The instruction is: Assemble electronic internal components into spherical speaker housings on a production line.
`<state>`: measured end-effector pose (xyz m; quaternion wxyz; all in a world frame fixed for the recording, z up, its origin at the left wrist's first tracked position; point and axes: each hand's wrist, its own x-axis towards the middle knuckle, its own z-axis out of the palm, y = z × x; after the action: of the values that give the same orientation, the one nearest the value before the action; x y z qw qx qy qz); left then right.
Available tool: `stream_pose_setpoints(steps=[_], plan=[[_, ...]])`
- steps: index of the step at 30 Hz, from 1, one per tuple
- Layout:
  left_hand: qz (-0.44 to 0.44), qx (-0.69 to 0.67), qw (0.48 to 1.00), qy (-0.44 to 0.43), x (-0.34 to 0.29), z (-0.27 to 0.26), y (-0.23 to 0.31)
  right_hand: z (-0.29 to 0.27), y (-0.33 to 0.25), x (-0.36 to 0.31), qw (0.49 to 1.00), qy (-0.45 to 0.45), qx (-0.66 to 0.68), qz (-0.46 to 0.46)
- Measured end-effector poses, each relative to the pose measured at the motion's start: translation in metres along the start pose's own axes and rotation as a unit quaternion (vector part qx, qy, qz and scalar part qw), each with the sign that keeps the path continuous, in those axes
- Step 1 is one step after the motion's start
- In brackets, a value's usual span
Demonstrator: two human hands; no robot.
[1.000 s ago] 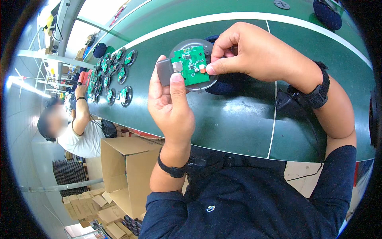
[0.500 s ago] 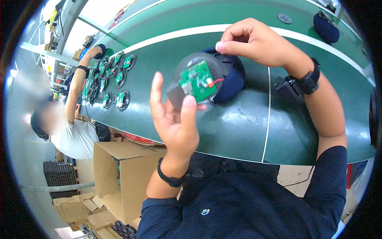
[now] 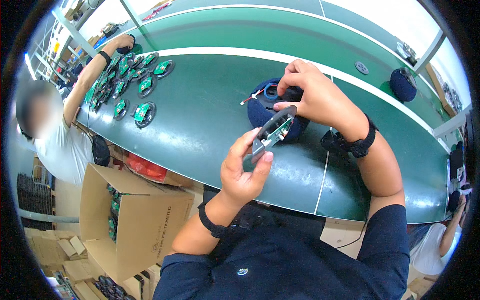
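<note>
- Far left, a cluster of disc-mounted green boards (image 3: 119, 89) lies on the green table (image 3: 200, 125).
- At the middle, your left hand (image 3: 242, 177) grips a dark disc (image 3: 266, 129) by its edge, tilted; its green board (image 3: 276, 134) looks already mounted.
- Just beyond, the navy round body (image 3: 259, 115) sits open, its wire's white plug (image 3: 243, 103) loose: the work appears partway, with disc and plug still unjoined.
- Your right hand (image 3: 317, 100) reaches over the opening, thumb and forefinger parted; whether other fingers grip, you cannot tell.
- Far right, another navy body (image 3: 402, 85) rests.
</note>
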<state>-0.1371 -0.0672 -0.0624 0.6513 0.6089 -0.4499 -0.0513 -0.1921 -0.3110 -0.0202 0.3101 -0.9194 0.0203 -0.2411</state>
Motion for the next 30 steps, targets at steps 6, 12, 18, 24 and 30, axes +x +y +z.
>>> stream_pose_setpoints(steps=[6,12,18,24,30], plan=[[-0.019,0.007,1.0,-0.005,-0.002,0.003,-0.001,0.011,0.001,-0.005,0.996,0.039,-0.083,0.013],[-0.054,0.006,0.994,-0.093,-0.009,0.009,0.001,0.016,0.01,-0.033,0.992,0.116,-0.02,0.041],[-0.077,-0.072,0.982,-0.156,-0.038,0.103,0.001,-0.054,0.01,-0.129,0.977,0.049,-0.088,0.19],[-0.152,-0.289,0.917,-0.23,-0.094,0.207,0.039,-0.138,-0.026,-0.243,0.924,-0.005,-0.207,0.321],[-0.178,-0.327,0.892,-0.256,-0.114,0.219,0.05,-0.142,-0.041,-0.263,0.9,-0.034,-0.227,0.371]])
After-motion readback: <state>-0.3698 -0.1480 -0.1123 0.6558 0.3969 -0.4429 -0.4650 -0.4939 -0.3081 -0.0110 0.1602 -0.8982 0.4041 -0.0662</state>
